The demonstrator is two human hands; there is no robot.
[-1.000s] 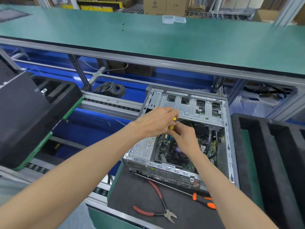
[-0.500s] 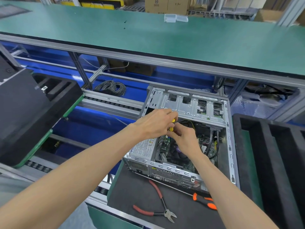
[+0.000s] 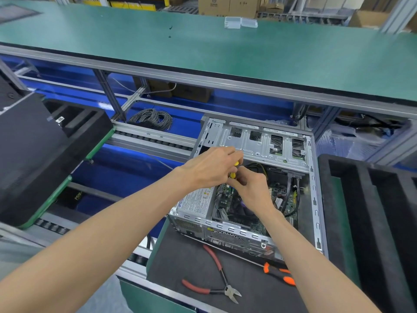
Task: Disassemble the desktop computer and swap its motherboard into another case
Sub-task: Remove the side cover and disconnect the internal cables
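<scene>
An open silver desktop case point(image 3: 312, 188) lies on a dark foam mat, side panel off. Inside it I see the green motherboard point(image 3: 279, 199), a silver power supply point(image 3: 196, 202) at the left and a metal drive cage point(image 3: 266, 143) at the far end. My left hand point(image 3: 212, 168) and my right hand point(image 3: 250, 188) meet above the board's left part. Both grip a yellow-handled tool point(image 3: 234, 169), of which only two small yellow bits show between the fingers. The tool's tip and what it touches are hidden.
Red-handled cutters point(image 3: 212, 290) and an orange-and-black screwdriver point(image 3: 278, 273) lie on the mat point(image 3: 176, 263) in front of the case. Black foam trays stand at the right point(image 3: 370, 222) and left point(image 3: 45, 154). A green shelf point(image 3: 203, 46) overhangs behind; coiled cable point(image 3: 153, 118) lies below it.
Both hands stay clasped on the yellow-handled tool at the same spot over the board. Only the camera view shifts slightly.
</scene>
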